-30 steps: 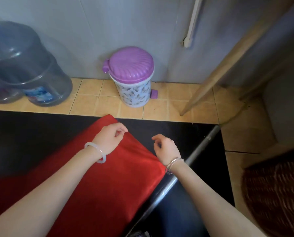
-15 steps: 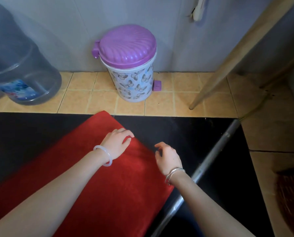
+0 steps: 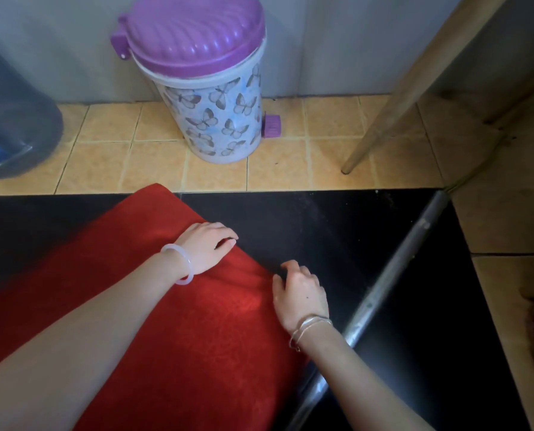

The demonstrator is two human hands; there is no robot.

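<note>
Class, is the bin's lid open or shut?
Shut: the purple lid sits flat on the rim of the bin, with no gap showing.

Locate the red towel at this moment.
In the head view, the red towel lies lower left on the black surface, under the left hand, with the right hand at its right edge and the metal pole just beyond.

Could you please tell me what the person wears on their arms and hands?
Both forearms are bare, no sleeves in view. The left hand has a milky white bangle at its wrist; the right hand has thin silver bracelets at its wrist. No gloves or rings show.
</note>
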